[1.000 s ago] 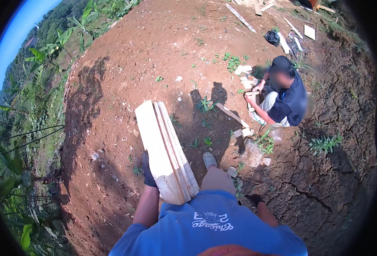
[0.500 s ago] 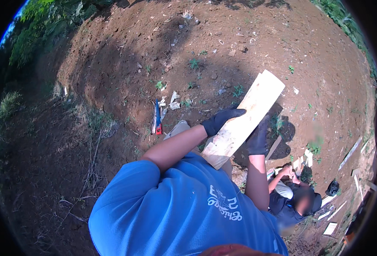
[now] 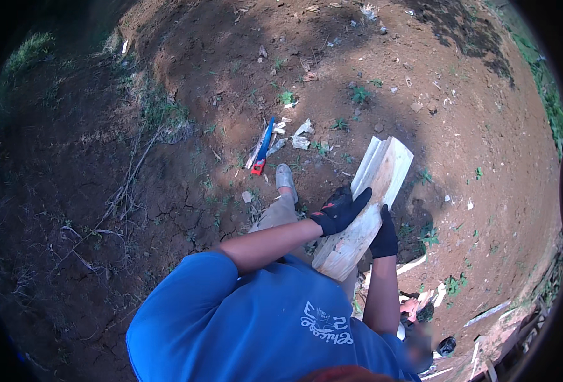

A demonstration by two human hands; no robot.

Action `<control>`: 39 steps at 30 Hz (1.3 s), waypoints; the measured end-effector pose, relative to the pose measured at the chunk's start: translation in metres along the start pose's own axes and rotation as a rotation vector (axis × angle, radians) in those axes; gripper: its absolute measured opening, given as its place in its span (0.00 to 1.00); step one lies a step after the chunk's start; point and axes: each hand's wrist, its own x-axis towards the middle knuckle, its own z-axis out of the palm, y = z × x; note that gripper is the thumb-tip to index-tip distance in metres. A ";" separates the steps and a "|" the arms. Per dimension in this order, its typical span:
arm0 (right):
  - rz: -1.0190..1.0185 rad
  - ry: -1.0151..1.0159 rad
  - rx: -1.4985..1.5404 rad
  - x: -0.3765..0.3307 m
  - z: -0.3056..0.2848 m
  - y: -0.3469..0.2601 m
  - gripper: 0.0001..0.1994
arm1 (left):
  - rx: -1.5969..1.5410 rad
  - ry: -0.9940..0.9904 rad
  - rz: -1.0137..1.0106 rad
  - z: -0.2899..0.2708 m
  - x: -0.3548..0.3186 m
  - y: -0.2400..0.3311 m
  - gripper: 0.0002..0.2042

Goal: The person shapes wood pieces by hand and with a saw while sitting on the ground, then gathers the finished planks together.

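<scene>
Head view: a stack of pale wooden planks (image 3: 367, 207) carried off the ground, tilted, near end low against the blue shirt (image 3: 256, 318), far end raised out over the red soil (image 3: 186, 57). Left hand (image 3: 340, 210) in a black glove laid over the top face of the planks about midway, fingers spread flat along the wood, pressing rather than pinching. Right hand (image 3: 384, 234), also in a black glove, just beside the planks on their right edge, curled around and under that edge; thumb hidden, so exact closure hard to tell, though clearly gripping. Left of the planks, a grey shoe (image 3: 286, 180) planted on the soil; further left of the planks, a blue and red tool (image 3: 263, 146) lying on the ground among pale scraps (image 3: 302, 135). Below and right of the planks, another person (image 3: 415, 325) crouched low, with more pale wood pieces (image 3: 415, 264) on the dirt close by. Judged from this: pick-up done, planks fully lifted and held in both hands; setting down not yet done, no part of the stack touching the ground
</scene>
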 end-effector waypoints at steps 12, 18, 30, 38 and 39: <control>0.177 0.035 -0.071 0.227 -0.052 0.144 0.47 | -0.059 0.011 -0.082 -0.150 0.127 -0.214 0.37; 0.202 0.099 0.044 0.321 -0.111 0.203 0.42 | -0.212 0.154 -0.343 -0.220 0.242 -0.465 0.26; 0.330 0.169 0.124 0.405 -0.248 0.268 0.45 | 0.692 0.054 -0.448 -0.247 0.386 -0.839 0.28; 0.308 0.143 0.053 0.346 -0.159 0.248 0.45 | 0.791 0.373 -0.312 -0.248 0.330 -0.779 0.14; 0.273 0.135 0.067 0.331 -0.148 0.243 0.45 | 0.699 0.363 -0.316 -0.253 0.317 -0.748 0.14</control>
